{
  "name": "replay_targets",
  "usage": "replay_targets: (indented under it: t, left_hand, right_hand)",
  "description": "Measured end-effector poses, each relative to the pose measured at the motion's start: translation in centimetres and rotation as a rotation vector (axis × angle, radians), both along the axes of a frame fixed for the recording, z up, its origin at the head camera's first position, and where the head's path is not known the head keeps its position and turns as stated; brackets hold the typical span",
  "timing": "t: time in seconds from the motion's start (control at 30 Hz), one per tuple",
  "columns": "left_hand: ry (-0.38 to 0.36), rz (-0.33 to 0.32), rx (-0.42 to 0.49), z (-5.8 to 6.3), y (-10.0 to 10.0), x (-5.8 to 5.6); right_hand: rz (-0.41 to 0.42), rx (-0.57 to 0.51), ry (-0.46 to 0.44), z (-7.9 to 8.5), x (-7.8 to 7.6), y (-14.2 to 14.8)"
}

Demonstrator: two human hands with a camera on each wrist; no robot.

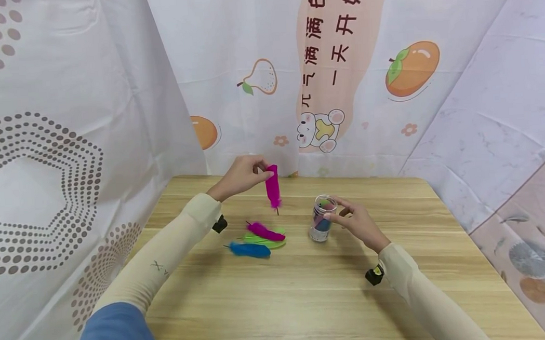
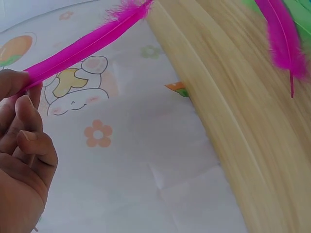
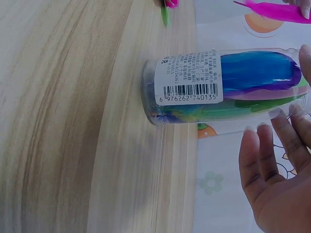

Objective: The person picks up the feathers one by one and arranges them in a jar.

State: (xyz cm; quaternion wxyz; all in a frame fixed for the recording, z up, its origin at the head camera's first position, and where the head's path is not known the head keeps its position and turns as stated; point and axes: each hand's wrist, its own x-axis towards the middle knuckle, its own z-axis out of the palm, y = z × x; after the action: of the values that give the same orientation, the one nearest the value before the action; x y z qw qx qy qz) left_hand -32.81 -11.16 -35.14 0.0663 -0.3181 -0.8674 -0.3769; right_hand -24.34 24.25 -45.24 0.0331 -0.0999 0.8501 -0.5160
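Observation:
My left hand [image 1: 242, 177] pinches a magenta feather [image 1: 272, 189] by its tip between thumb and fingers. The feather hangs above the table, quill end down. My right hand [image 1: 359, 223] holds a clear jar [image 1: 320, 234] near its open rim, thumb on one side and fingers on the other. In the right wrist view the jar shows a white barcode label [image 3: 188, 77], with blue, green and pink feathers [image 3: 257, 73] inside. Below the left hand lie another magenta feather [image 1: 266, 232], light green feathers [image 1: 277, 243] and a blue feather [image 1: 250, 250].
The wooden table [image 1: 271, 305] reaches back to a white printed curtain [image 1: 227, 48]. More cloth hangs on the left [image 1: 124, 122] and right. The jar stands upright to the right of the loose feathers.

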Motion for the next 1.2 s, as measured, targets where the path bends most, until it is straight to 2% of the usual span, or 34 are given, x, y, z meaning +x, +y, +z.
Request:
replay_targets:
  t: [0.2,0.47,0.73,1.03,1.2]
  left_hand:
    - [0.016,0.007,0.014,0.3,0.3,-0.1]
    - [0.045,0.014,0.06,1.3,1.0,0.4]
    - [0.071,-0.007,0.123,1.8,1.5,0.5]
    - [0.133,-0.023,0.175,2.4,2.2,0.7]
    - [0.137,-0.028,0.203,2.6,2.9,0.8]
  right_hand:
    - [-0.003,-0.004,0.001,0.1,0.1,0.0]
    - [-0.001,0.006,0.001,0.0,0.1,0.0]
    - [-0.011,0.019,-0.007,-0.1,-0.1,0.0]
    - [-0.012,0.03,-0.006,-0.2,-0.2,0.1]
    - [-0.009,0.02,-0.01,-0.1,-0.3,0.1]
